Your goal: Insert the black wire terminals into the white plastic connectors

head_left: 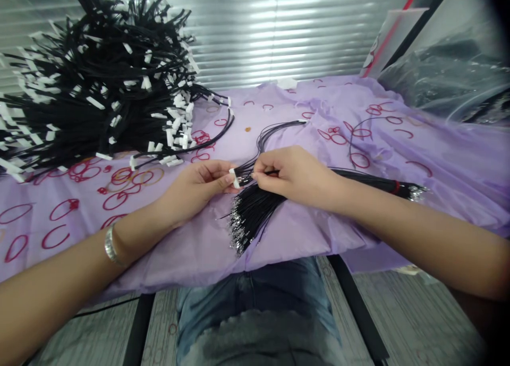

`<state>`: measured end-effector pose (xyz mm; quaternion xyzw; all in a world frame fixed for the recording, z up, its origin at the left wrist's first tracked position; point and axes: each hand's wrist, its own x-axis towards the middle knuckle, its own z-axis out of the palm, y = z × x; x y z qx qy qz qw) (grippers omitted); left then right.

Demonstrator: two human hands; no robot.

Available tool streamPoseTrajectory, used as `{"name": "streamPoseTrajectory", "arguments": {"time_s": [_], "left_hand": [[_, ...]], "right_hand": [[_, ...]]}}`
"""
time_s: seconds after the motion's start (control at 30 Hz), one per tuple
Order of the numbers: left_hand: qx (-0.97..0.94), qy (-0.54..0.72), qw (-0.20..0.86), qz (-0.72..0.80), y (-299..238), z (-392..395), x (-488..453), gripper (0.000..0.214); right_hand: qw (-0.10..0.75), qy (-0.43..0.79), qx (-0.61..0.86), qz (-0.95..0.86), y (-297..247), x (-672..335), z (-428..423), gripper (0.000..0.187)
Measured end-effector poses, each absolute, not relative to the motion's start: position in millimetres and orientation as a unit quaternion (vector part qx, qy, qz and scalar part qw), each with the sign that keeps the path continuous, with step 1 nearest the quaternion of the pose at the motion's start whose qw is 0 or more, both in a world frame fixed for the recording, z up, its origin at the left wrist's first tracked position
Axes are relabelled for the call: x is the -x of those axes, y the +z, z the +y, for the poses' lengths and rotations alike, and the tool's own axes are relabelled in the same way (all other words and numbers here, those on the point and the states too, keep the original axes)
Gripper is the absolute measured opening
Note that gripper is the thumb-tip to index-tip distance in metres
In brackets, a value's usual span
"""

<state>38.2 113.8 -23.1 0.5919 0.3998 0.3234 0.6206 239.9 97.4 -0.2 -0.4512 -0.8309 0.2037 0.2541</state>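
Observation:
My left hand (211,183) pinches a small white connector (235,178) between thumb and fingers. Black wires (266,135) run from near it to another white end lying farther back. Just right of the connector, the closed fingertips of my right hand (285,175) grip a thin black wire with a metal end, close against the connector. Whether that end sits inside it I cannot tell. Below both hands lies a fanned bundle of black wires (258,214) with silvery metal tips. Its other end reaches right under my forearm, bound by a red band (396,187).
A tall heap of black cables with white connectors (103,90) stands at the back left. Red rubber bands (115,198) lie scattered over the purple table cover (191,249). Clear plastic bags (446,79) are at the far right, and window blinds (271,31) are behind the table.

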Motion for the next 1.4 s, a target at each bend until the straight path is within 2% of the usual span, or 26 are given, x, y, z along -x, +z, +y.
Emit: {"name": "streamPoseTrajectory", "arguments": {"time_s": [0.33,0.53,1.0,1.4], "left_hand": [[-0.595,0.317,0.627,0.39,-23.9,115.4,-37.8,0.013],[-0.598,0.308,0.628,0.392,-25.9,116.1,-37.1,0.021],[-0.601,0.31,0.609,0.415,-21.8,113.8,-40.8,0.014],[-0.584,0.325,0.615,0.418,-24.7,114.8,-40.7,0.023]], "right_hand": [[0.251,0.166,0.44,-0.846,-1.0,-241.0,98.2,0.014],[0.245,0.147,0.436,-0.853,-0.9,-239.6,97.8,0.014],[0.236,0.175,0.459,-0.838,-4.9,-234.7,98.6,0.015],[0.262,0.199,0.453,-0.829,-10.2,-233.7,100.6,0.013]]}}
